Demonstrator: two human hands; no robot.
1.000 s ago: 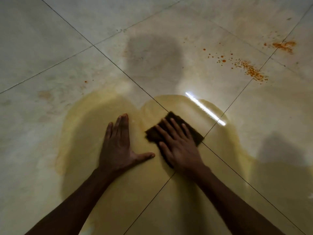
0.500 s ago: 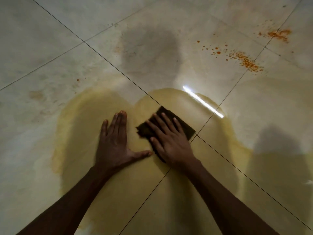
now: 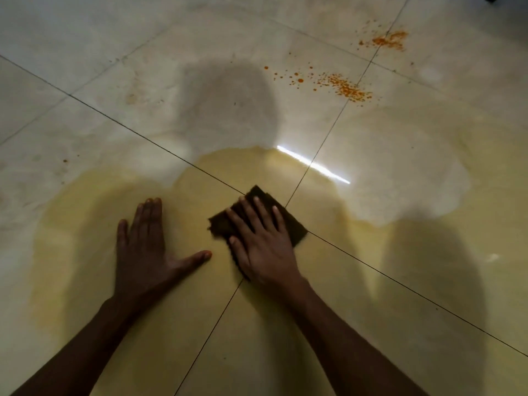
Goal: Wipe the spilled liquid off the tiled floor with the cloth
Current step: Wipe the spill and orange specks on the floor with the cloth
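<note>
A wide yellowish puddle of spilled liquid (image 3: 177, 304) covers the glossy tiled floor (image 3: 71, 38) around both hands. A dark brown cloth (image 3: 291, 221) lies flat in the puddle, over the crossing of the tile joints. My right hand (image 3: 263, 244) presses flat on the cloth with straight, spread fingers, covering its near half. My left hand (image 3: 143, 250) rests flat on the wet tile to the left of the cloth, fingers together and thumb out, not touching the cloth.
Orange specks and a small orange stain (image 3: 345, 88) lie on the far tile, with another orange patch (image 3: 388, 41) further right. The puddle spreads far right (image 3: 485, 167). A bright light reflection (image 3: 314, 165) streaks the floor beyond the cloth.
The view has tilted up a little and shows more floor to the right. Both hands and the cloth sit lower in the frame; the cloth stays at the tile crossing.
</note>
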